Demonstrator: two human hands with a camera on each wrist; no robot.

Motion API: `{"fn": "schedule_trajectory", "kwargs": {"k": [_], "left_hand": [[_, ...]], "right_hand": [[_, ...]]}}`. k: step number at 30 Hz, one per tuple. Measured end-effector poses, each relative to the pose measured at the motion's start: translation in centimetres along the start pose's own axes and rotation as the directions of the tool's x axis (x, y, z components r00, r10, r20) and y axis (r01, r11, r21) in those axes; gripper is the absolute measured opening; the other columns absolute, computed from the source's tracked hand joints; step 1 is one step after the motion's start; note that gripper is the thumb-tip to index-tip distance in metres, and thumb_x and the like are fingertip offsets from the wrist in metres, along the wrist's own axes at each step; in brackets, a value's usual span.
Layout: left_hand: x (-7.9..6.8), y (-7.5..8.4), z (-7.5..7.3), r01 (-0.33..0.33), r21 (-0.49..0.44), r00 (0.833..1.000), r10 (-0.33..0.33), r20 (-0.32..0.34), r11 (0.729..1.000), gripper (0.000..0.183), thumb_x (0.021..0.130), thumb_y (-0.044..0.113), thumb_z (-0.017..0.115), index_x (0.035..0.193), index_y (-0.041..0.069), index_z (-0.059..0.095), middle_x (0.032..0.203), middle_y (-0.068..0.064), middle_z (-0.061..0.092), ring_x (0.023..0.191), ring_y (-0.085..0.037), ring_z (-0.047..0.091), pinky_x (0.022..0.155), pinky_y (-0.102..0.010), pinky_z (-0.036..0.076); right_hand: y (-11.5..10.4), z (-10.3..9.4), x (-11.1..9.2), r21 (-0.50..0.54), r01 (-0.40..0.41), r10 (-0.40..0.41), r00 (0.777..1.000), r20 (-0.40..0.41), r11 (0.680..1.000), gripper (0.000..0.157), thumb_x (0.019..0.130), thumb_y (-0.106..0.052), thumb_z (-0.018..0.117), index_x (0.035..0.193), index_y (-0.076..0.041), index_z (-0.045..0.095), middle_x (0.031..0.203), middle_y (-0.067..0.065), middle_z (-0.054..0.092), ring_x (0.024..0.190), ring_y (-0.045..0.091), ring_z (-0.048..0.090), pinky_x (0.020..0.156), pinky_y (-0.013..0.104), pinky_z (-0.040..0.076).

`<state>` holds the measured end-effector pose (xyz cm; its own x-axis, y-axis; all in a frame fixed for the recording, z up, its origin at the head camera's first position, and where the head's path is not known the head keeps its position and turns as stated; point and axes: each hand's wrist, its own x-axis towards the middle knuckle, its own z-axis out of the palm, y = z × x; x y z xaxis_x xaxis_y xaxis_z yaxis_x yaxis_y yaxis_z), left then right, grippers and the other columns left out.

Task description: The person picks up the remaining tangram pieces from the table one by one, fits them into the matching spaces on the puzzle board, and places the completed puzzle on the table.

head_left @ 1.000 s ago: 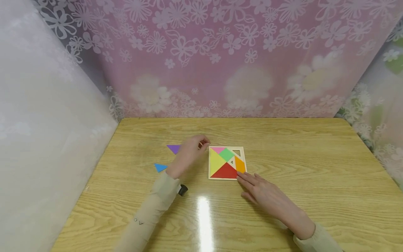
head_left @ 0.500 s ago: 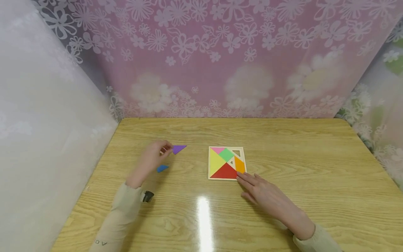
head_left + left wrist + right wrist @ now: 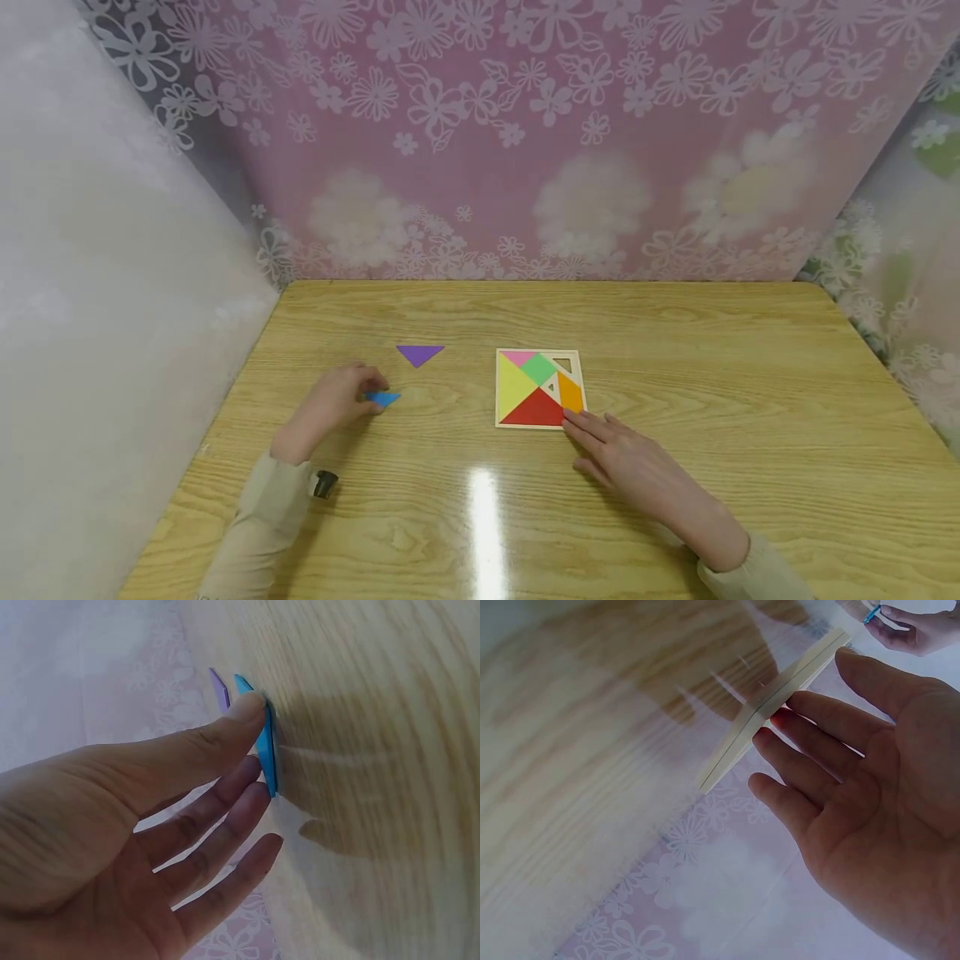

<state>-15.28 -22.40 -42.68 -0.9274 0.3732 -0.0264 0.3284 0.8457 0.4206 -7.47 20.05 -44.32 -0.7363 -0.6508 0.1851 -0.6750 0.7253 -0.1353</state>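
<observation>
My left hand (image 3: 330, 410) pinches a small blue triangle tile (image 3: 386, 400) by its left end, low over the table. In the left wrist view the thumb lies on one face of the blue tile (image 3: 266, 754), with fingertips at its other side. A square wooden tangram tray (image 3: 525, 427) bears yellow (image 3: 513, 387), pink, green, orange (image 3: 571, 392) and red (image 3: 534, 408) tiles. Two triangular recesses show bare wood, at its top right corner and near its middle. My right hand (image 3: 637, 462) rests straight fingertips on the tray's near right corner.
A purple triangle tile (image 3: 420, 355) lies on the table (image 3: 720, 350) beyond the blue one, left of the tray. Floral curtains (image 3: 480, 167) hang behind the table and along its sides.
My left hand has moved left from beside the tray, past the purple tile, and now grips the blue tile. My right hand has stayed on the tray corner.
</observation>
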Motion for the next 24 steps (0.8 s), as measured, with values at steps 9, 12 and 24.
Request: {"fn": "schedule_trajectory", "kwargs": {"k": [9, 12, 24], "left_hand": [[0.02, -0.32, -0.07, 0.019, -0.044, 1.0, -0.02, -0.011, 0.999, 0.023, 0.08, 0.01, 0.085, 0.098, 0.005, 0.072, 0.089, -0.006, 0.07, 0.082, -0.021, 0.065, 0.078, -0.041, 0.054], [-0.01, -0.39, -0.08, 0.007, -0.046, 1.0, -0.008, -0.008, 0.999, 0.021, 0.08, 0.011, 0.086, 0.095, 0.006, 0.071, 0.083, -0.003, 0.069, 0.076, -0.017, 0.062, 0.073, -0.037, 0.053], [-0.73, -0.22, 0.33, -0.01, -0.065, 1.0, 0.008, -0.028, 0.998, 0.005, 0.093, 0.013, 0.072, 0.092, 0.009, 0.072, 0.086, -0.001, 0.073, 0.079, -0.017, 0.067, 0.073, -0.038, 0.056]], "right_hand": [[-0.04, -0.05, 0.0, 0.005, 0.005, -0.005, 1.0, -0.009, 1.0, 0.051, 0.096, -0.022, 0.07, 0.14, 0.0, 0.058, 0.144, 0.016, 0.057, 0.126, 0.032, 0.06, 0.105, 0.051, 0.047], [-0.02, -0.03, 0.02, 0.005, 0.003, -0.003, 1.0, -0.005, 1.0, 0.051, 0.097, -0.022, 0.07, 0.141, 0.0, 0.058, 0.144, 0.016, 0.057, 0.126, 0.032, 0.06, 0.105, 0.052, 0.047], [-0.11, -0.16, 0.06, 0.002, -0.017, 0.017, 1.0, 0.018, 1.0, 0.051, 0.098, -0.023, 0.069, 0.142, -0.001, 0.057, 0.145, 0.016, 0.056, 0.128, 0.033, 0.059, 0.106, 0.052, 0.046]]}}
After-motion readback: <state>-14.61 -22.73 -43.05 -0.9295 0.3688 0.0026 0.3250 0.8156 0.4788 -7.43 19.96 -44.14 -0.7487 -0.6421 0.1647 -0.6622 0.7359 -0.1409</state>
